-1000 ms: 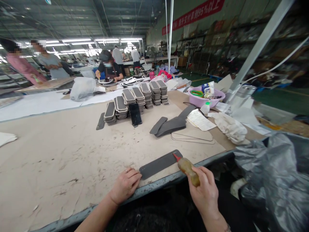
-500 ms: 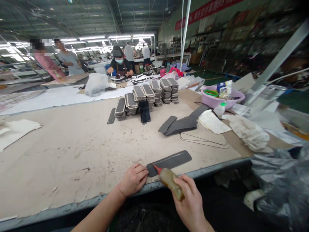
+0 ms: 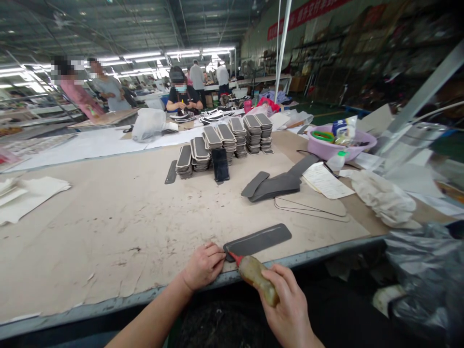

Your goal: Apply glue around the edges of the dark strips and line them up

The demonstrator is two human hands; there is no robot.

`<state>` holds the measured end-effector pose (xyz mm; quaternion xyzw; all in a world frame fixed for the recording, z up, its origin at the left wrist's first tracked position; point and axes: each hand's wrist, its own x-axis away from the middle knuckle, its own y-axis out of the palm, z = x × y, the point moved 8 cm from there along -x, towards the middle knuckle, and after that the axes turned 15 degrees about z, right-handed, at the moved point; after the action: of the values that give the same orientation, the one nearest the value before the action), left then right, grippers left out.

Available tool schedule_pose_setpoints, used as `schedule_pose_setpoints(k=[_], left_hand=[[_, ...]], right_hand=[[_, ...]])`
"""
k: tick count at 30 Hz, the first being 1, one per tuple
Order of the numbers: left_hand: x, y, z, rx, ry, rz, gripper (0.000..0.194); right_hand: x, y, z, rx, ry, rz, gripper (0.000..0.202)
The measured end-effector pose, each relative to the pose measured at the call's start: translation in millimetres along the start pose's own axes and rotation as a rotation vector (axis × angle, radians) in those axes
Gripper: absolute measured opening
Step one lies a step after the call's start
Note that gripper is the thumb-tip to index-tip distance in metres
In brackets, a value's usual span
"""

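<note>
A long dark grey strip with rounded corners (image 3: 263, 240) lies at the near table edge, a thin shiny line running along its far side. My left hand (image 3: 203, 266) has its fingers curled and pressed together at the strip's left end, holding it against the table. Wrapped in my right hand (image 3: 288, 302) is a yellowish, cloudy squeeze bottle (image 3: 255, 275), tilted with its red nozzle (image 3: 236, 257) pointing left. The nozzle's tip is at the strip's left end, close to my left fingertips; whether it touches the surface I cannot tell.
Stacks of grey pale-edged pieces (image 3: 221, 137) stand mid-table behind a black phone (image 3: 220, 165). More dark grey strips (image 3: 273, 187) lie to the right, near written papers (image 3: 326, 181) and a purple basin (image 3: 335, 147). A masked co-worker (image 3: 184, 94) sits across the table.
The bottle's nozzle has shifted slightly left along the strip, nearer its left end. My left hand keeps its place on the strip. The whole view has turned a little.
</note>
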<state>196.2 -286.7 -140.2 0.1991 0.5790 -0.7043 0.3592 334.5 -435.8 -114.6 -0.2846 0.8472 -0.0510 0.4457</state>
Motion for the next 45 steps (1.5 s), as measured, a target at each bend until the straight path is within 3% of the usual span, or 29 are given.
schedule_pose_setpoints(k=[9,25,30,35,38,40,45], left_hand=[[-5,-0.3,3,-0.013,0.006,-0.015,0.019],[-3,1.1,2,-0.028,0.026,-0.013,0.018],[-2,1.2,0,-0.033,0.023,-0.004,0.017],[0,2.5,-1,-0.025,0.014,-0.018,0.017],[1,3.0,-2,-0.031,0.009,-0.023,0.017],[1,3.6,-3,-0.031,0.001,-0.028,0.017],[2,4.4,-3,-0.014,0.0,-0.027,0.016]], right_hand=[[-4,-18,-3,0.034,-0.012,0.006,0.017],[-17,-88,56,0.451,0.028,0.267,0.022],[-19,-77,45,0.306,0.024,0.277,0.02],[-11,-37,21,0.048,0.052,0.124,0.018],[-5,-25,19,0.023,0.047,0.055,0.022],[-4,-31,26,0.087,0.03,0.074,0.023],[-12,-69,54,0.341,0.009,0.267,0.02]])
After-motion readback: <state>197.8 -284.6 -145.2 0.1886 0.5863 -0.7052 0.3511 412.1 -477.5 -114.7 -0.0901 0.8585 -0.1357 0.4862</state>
